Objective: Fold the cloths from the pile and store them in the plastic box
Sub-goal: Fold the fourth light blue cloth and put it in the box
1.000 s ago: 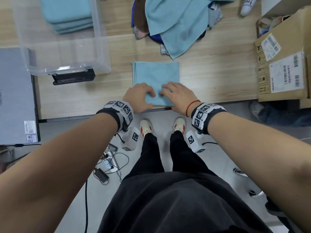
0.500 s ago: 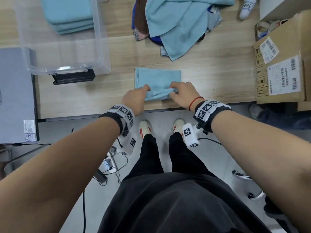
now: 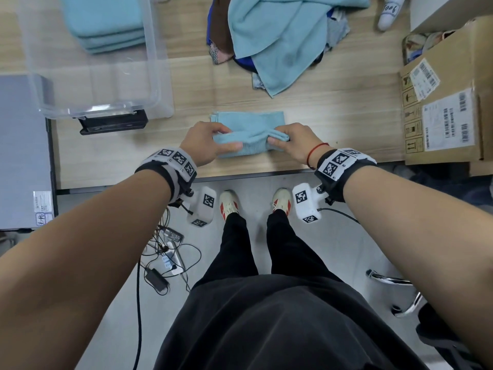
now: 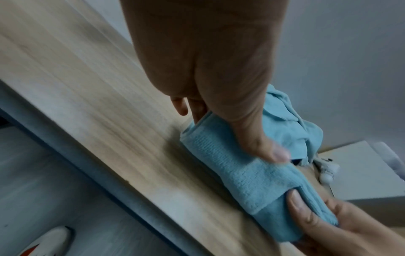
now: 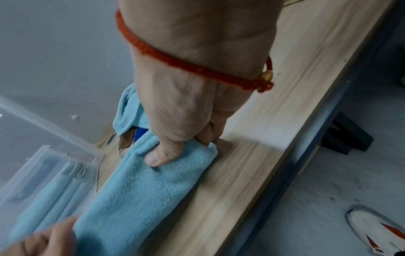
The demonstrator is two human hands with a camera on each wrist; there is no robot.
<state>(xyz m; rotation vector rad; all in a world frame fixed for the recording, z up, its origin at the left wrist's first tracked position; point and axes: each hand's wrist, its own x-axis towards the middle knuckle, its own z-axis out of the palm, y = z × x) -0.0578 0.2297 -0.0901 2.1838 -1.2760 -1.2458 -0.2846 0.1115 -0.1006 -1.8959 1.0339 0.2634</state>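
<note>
A light blue cloth (image 3: 250, 129) lies half folded on the wooden table near its front edge. My left hand (image 3: 210, 141) pinches the cloth's near-left edge, thumb on top (image 4: 269, 152). My right hand (image 3: 289, 138) pinches the near-right edge (image 5: 175, 155) and holds it raised over the far half. The cloth (image 4: 252, 173) bulges between both hands. The clear plastic box (image 3: 157, 76) stands at the far left with several folded blue cloths (image 3: 104, 25) inside. The pile (image 3: 280, 41) of loose cloths lies at the far middle, a large blue one on top.
A cardboard box (image 3: 448, 102) with labels sits at the right table edge. A black flat object (image 3: 114, 124) lies under the plastic box's near rim. A grey case (image 3: 24, 156) is at the left. Cables (image 3: 165, 260) and a chair base (image 3: 405, 297) are on the floor.
Both hands went from lying on the cloth's near edge to pinching it. They have lifted that edge and carried it away from me over the far half.
</note>
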